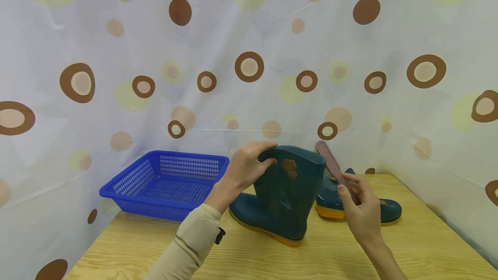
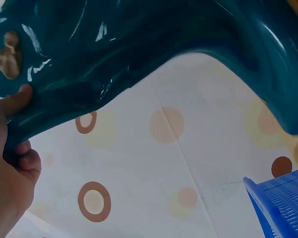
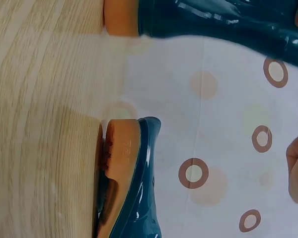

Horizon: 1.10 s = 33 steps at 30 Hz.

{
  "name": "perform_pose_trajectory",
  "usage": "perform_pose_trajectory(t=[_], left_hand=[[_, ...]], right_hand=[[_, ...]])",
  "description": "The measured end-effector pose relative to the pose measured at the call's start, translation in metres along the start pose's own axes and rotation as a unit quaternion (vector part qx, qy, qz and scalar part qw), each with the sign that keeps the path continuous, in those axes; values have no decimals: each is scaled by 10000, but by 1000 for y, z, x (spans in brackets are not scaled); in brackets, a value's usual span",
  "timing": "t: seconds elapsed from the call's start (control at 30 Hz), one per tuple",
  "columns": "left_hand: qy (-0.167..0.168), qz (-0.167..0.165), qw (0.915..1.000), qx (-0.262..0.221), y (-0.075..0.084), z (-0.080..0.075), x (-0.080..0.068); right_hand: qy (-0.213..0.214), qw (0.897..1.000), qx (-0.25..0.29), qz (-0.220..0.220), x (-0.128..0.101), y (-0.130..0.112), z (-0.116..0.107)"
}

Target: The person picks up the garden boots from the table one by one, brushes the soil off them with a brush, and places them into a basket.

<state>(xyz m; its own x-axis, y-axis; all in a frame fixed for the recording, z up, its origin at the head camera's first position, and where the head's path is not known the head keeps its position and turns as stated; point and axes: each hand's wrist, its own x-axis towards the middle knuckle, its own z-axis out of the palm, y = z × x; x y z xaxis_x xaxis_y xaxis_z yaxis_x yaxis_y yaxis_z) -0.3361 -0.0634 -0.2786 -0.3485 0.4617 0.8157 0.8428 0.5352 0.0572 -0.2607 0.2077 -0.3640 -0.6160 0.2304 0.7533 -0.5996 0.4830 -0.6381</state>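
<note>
Head view: left hand [image 1: 249,165] pinches a teal boot [image 1: 289,202]; right hand [image 1: 361,211] grips a pink strip [image 1: 328,159] jutting above that hand.

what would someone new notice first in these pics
Probably the glossy dark teal rain boot at the middle of the head view, its top gripped by the left hand, while the right hand holds a flat pink strip just right of it. Next comes the bright blue plastic basket, left of the boot on the wooden table. Behind everything hangs a pale sheet patterned with brown spots and rings.
</note>
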Motion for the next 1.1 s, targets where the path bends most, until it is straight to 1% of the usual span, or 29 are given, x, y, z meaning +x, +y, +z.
perform_pose_trajectory(t=[0.1, 0.17, 0.23, 0.33, 0.4, 0.47, 0.6, 0.7, 0.73, 0.8, 0.83, 0.93, 1.03, 1.1], left_hand=[[78, -167, 9998, -34, 4, -1, -1], [131, -282, 9994, -151, 5, -1, -3], [204, -377, 9986, -326, 5, 0, -4], [309, -494, 9961, -663, 7, -1, -6], [385, -576, 9933, -924, 9, -1, -7], [470, -648, 9902, -1148, 11, -1, -8], [773, -682, 9836, -1478, 12, -1, -8], [932, -635, 9796, -1666, 11, -2, -8], [931, -623, 9789, -1712, 11, -3, -7], [817, -614, 9790, -1763, 11, -3, -7], [712, -629, 9792, -1793, 11, -3, -6], [313, -832, 9785, -1863, 12, -2, -5], [70, -1210, 9747, -1880, 16, 0, -6], [40, -1559, 9709, -1820, 17, 2, -9]], right_hand=[[361, 9992, 51, 158, 2, 0, -2], [396, 9990, 95, 156, 2, -1, -4], [226, 9996, 144, 23, 1, 0, -4], [-160, 9993, 173, -276, 1, 1, -3], [-356, 9979, 118, -531, 1, 2, -3], [-462, 9957, 72, -804, 4, 1, -1], [-614, 9896, -23, -1298, 11, 2, 0], [-837, 9850, -79, -1509, 17, 2, -1], [-941, 9827, -113, -1589, 19, 2, -1], [-1127, 9786, -126, -1719, 24, 1, -2], [-1210, 9757, -180, -1819, 27, 1, -3], [-1356, 9692, -305, -2033, 34, 0, -7], [-1321, 9676, -450, -2103, 37, 2, -11], [-1284, 9673, -513, -2126, 37, 4, -13]])
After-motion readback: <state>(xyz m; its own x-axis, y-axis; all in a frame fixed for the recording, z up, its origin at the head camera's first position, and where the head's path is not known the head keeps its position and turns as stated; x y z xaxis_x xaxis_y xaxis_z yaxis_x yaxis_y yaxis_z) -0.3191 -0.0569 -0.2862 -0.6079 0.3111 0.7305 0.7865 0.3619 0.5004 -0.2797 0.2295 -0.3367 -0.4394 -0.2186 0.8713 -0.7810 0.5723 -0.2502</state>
